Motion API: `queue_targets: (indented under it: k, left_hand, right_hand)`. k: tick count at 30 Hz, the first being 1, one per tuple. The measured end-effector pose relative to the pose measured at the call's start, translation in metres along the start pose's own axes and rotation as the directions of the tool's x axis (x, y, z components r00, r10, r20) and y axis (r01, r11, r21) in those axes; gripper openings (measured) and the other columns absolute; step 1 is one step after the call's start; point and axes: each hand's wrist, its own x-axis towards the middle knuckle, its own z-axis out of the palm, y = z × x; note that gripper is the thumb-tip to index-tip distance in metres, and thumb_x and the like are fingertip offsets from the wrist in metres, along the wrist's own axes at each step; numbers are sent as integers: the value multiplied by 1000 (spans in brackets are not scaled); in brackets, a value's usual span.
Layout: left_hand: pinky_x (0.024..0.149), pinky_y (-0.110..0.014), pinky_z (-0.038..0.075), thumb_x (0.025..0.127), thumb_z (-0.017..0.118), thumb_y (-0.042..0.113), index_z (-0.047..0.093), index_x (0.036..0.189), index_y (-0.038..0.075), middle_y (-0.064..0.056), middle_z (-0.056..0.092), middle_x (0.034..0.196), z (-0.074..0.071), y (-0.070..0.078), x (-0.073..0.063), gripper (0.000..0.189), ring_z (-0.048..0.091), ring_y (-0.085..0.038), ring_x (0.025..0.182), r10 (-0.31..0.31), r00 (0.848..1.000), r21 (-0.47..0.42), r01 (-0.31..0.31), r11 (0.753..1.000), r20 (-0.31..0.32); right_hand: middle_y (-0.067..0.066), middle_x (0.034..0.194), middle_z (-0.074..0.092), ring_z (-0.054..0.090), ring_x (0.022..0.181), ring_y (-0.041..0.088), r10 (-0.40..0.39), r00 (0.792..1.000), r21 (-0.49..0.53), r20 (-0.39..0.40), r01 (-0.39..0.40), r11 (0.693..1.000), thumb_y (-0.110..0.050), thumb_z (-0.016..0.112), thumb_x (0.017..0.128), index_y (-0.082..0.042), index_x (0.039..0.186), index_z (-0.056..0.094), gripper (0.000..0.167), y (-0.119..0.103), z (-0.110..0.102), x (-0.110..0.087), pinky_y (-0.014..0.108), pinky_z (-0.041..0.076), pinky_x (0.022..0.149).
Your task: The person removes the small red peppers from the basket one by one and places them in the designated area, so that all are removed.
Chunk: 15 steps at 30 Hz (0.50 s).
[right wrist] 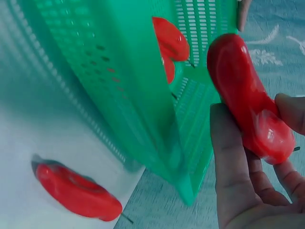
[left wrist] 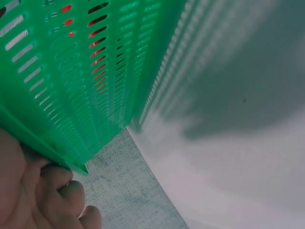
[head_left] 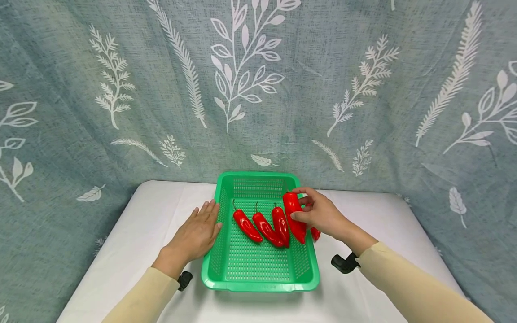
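Note:
My right hand (head_left: 321, 214) pinches a glossy red chili pepper (head_left: 294, 216) between thumb and fingers, over the right side of a green plastic basket (head_left: 258, 286). In the right wrist view this pepper (right wrist: 240, 86) is raised beside the basket's rim, its short stem towards the fingers. My left hand (head_left: 196, 231) rests with fairly straight fingers along the basket's left rim; the left wrist view shows its fingers (left wrist: 71, 195) at that rim. Inside, a left pepper (head_left: 247, 226), a middle pepper (head_left: 267, 229) and a right pepper (head_left: 280, 226) lie side by side.
Another red pepper (right wrist: 78, 193) lies on the white table (head_left: 363, 287) just right of the basket, partly hidden by my right hand in the head view. Behind the table hangs a grey-green curtain (head_left: 299, 112) with white leaf prints.

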Motion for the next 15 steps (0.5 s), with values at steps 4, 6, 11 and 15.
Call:
queue_targets:
  k: [4, 6, 11, 15]
  left_hand:
    - [130, -58, 24, 115, 42, 30, 28, 162, -10, -27, 27, 170, 1, 1, 1, 64, 25, -42, 160, 1, 1000, -5, -1, 1000, 0]
    - [130, -58, 25, 115, 41, 30, 28, 162, -10, -28, 28, 170, 2, 2, 1, 63, 26, -42, 159, 2, 1000, -7, -2, 1000, -1]
    - [129, -59, 27, 115, 42, 29, 29, 161, -11, -29, 29, 169, 2, 2, 0, 63, 28, -43, 159, 2, 1000, -14, -2, 1000, -11]
    - [129, -59, 26, 115, 42, 29, 29, 161, -11, -29, 28, 169, 3, 1, 0, 63, 27, -43, 159, -2, 1000, -23, 2, 1000, -12]
  right_hand:
    - [27, 135, 61, 74, 88, 26, 21, 999, 29, -37, -20, 999, -14, 78, 94, -9, 154, 46, 69, 5, -12, -1, 42, 67, 69]
    - [28, 136, 60, 75, 87, 27, 34, 998, 39, -57, -32, 999, -14, 78, 94, -9, 155, 44, 70, 7, -19, -1, 43, 67, 68]
    - [30, 142, 57, 76, 96, 31, 60, 994, 47, -93, -56, 997, -14, 75, 96, -9, 158, 41, 71, 16, -32, -1, 45, 68, 70]
    - [30, 147, 53, 72, 110, 35, 80, 990, 32, -115, -77, 997, -15, 73, 97, -10, 162, 36, 75, 25, -40, -1, 44, 68, 73]
